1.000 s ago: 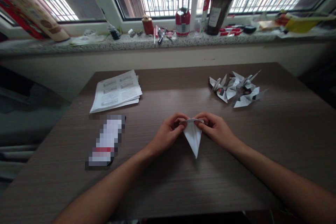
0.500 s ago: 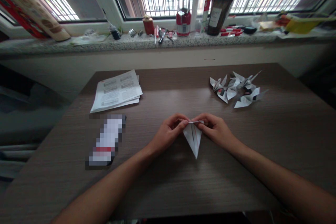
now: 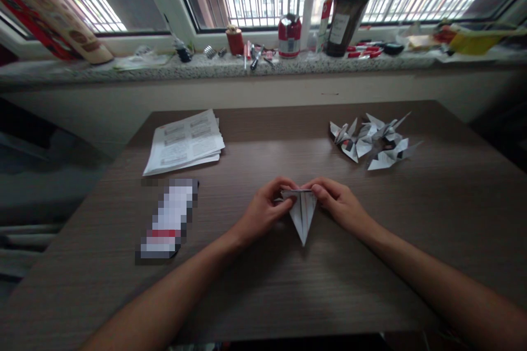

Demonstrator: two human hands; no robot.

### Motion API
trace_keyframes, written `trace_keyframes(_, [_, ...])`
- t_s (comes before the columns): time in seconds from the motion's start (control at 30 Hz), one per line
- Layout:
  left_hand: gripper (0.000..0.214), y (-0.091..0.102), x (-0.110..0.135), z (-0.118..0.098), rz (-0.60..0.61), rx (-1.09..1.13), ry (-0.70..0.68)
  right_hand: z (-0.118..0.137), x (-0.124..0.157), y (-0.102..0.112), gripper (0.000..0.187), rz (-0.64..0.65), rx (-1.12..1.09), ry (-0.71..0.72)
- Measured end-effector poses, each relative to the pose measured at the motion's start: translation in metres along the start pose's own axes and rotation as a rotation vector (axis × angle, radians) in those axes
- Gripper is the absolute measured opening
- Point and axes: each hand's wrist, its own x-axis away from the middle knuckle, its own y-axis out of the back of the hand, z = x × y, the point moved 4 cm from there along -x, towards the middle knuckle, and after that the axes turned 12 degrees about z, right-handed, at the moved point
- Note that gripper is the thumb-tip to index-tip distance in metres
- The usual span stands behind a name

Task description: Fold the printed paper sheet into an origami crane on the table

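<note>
A white folded paper piece (image 3: 303, 216), shaped like a narrow triangle with its tip pointing toward me, lies on the brown wooden table (image 3: 263, 285). My left hand (image 3: 264, 211) pinches its upper left corner with curled fingers. My right hand (image 3: 340, 203) pinches the upper right corner, fingers pressed on the top fold. Both hands rest on the table at its middle.
A pile of several folded paper cranes (image 3: 374, 140) lies at the back right. A stack of printed sheets (image 3: 185, 142) sits at the back left, with a blurred flat object (image 3: 168, 219) in front of it. The windowsill (image 3: 263, 63) holds a can, bottles and small clutter.
The paper's top edge has been pressed flatter and the piece sits slightly more upright between my fingers. Both hands stay in almost the same place.
</note>
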Motion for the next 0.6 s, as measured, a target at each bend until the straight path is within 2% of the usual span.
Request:
trace_keyframes(0.13, [0.014, -0.001, 0.000, 0.000, 0.013, -0.007, -0.014, -0.010, -0.001, -0.003, 0.030, 0.025, -0.025, -0.042])
trace_keyframes(0.3, [0.016, -0.003, 0.000, 0.002, 0.029, 0.020, -0.034, -0.018, -0.001, -0.003, 0.024, 0.007, 0.014, -0.014])
trace_keyframes(0.6, [0.008, -0.002, 0.000, 0.003, 0.041, 0.022, -0.061, -0.013, 0.002, -0.003, 0.017, -0.002, 0.035, -0.003])
